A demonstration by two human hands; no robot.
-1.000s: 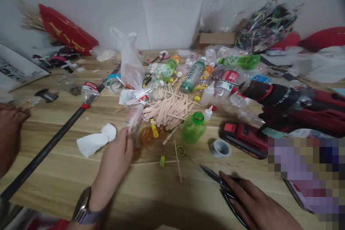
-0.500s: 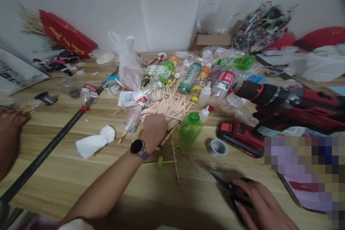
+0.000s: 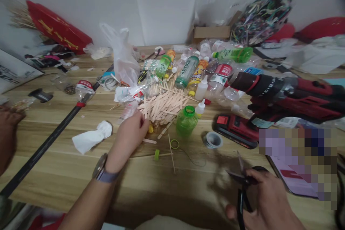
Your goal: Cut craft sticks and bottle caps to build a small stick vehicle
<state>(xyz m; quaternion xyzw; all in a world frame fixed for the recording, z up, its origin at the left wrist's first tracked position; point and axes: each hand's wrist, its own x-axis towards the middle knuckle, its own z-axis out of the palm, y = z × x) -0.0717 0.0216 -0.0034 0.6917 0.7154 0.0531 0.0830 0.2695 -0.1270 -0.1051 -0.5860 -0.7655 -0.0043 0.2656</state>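
My left hand (image 3: pixel 132 128) is closed at the near left edge of a heap of wooden craft sticks (image 3: pixel 168 104). One craft stick (image 3: pixel 145 108) stands up from its fingertips, pinched there; the finger pads are hidden. In my right hand (image 3: pixel 269 196) is a pair of black-handled scissors (image 3: pixel 244 179), blades spread apart above the bare wood at the near right. Between the hands are a cut green bottle (image 3: pixel 186 122), a green ring (image 3: pixel 174 144), a small green cap (image 3: pixel 156 155) on a thin stick, and a thin wire.
A red cordless drill (image 3: pixel 293 93) and a phone (image 3: pixel 292 176) with a blurred-out screen are on the right, near a grey spool (image 3: pixel 214 139). Plastic bottles (image 3: pixel 188 72) crowd the back. A dark pole (image 3: pixel 51 136) crosses the left side, beside another person's hand (image 3: pixel 9 122).
My left hand has drawn back and left from the heap, with a stick now at its fingertips. The scissors in my right hand have risen and their blades have opened. The view has shifted slightly.
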